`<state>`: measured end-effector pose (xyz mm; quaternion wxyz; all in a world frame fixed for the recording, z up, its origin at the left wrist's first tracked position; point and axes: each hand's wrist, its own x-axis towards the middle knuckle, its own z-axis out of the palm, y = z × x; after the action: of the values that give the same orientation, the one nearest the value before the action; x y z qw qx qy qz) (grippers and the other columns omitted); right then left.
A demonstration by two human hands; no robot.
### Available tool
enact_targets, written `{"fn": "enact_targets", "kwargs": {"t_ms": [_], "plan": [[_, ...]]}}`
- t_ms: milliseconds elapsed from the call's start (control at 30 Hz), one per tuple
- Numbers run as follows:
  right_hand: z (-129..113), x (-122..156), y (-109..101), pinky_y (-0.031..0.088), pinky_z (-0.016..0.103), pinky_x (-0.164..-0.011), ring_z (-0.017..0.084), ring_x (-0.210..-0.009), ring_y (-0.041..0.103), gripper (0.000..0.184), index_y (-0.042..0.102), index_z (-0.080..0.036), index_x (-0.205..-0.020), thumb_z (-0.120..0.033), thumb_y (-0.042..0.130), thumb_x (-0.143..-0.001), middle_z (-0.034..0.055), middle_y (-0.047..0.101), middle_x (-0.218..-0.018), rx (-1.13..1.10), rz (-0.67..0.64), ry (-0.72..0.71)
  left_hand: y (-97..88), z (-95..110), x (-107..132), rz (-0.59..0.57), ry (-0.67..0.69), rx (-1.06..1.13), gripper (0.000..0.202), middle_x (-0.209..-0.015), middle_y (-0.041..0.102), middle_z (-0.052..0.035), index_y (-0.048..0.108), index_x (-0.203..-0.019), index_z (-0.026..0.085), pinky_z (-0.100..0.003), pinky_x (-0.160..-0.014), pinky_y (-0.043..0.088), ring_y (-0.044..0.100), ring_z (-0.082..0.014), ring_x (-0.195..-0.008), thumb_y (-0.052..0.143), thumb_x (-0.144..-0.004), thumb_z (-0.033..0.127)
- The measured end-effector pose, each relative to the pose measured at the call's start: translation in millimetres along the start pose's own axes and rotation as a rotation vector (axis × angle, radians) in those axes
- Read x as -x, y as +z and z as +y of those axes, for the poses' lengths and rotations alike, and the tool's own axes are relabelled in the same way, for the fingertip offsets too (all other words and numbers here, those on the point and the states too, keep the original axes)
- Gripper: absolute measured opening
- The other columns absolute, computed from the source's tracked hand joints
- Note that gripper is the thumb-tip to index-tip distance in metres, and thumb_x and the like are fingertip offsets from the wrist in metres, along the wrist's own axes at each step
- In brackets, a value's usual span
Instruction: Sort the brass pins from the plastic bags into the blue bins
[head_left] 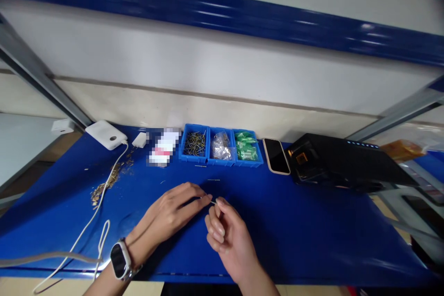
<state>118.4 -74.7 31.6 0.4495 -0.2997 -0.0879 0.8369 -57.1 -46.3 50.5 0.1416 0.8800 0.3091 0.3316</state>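
Observation:
Over the blue tabletop (312, 231), my left hand (178, 208), with a watch on its wrist, pinches one end of a thin pin-like piece (212, 202). My right hand (229, 233) holds the other end between thumb and forefinger, its remaining fingers curled. Just beyond the fingertips lies a similar thin pin (213, 180), and another pin (200, 166) rests nearer the bins. The left blue bin (182, 155) holds many such thin metal pieces. Small clear plastic bags fill the middle bin (221, 163); green packets fill the right bin (248, 163).
Right of the bins lie a phone (276, 156) and a black device (340, 159) with small lights. A white power bank (106, 134) with a cable (90, 218) lies at left, beside scattered brownish scraps (98, 193). A blue shelf beam (222, 14) crosses above.

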Motion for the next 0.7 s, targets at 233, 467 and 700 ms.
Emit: {"fn": "enact_targets", "kwargs": {"t_ms": [233,467,700], "plan": [[8,22,11,0.020,0.018,-0.035,0.006,-0.039,0.030,0.036,0.042,-0.022,-0.071,-0.043,0.058,-0.095,-0.0073,0.045,-0.053,0.414,-0.049,-0.194,7.3,4,5,0.075,-0.108,0.184,0.027,-0.111,0.068,-0.0099,0.063,-0.121,0.015,-0.031,-0.089,0.056,0.063,-0.0192,-0.106,0.057,-0.095,0.011],[-15,1,-11,0.034,0.024,-0.052,0.011,-0.053,0.045,0.030,0.049,-0.020,-0.073,-0.040,0.054,-0.096,-0.0035,0.049,-0.061,1.180,0.115,-0.571,-9.0,-42,-26,0.306,-0.235,-0.135,0.015,-0.101,0.071,-0.0058,0.069,-0.106,0.018,-0.032,-0.086,0.055,0.066,-0.0182,-0.095,0.065,-0.093,0.021],[-36,-48,-32,0.034,0.029,-0.061,0.022,-0.078,0.061,0.012,0.063,-0.023,-0.096,-0.022,0.063,-0.084,0.0018,0.064,-0.080,1.894,0.303,-0.605,-1.1,-81,-49,0.271,-0.390,-0.337,0.028,-0.113,0.069,-0.0109,0.065,-0.116,0.018,-0.050,-0.092,0.048,0.061,-0.0302,-0.107,0.067,-0.091,0.031]]}}
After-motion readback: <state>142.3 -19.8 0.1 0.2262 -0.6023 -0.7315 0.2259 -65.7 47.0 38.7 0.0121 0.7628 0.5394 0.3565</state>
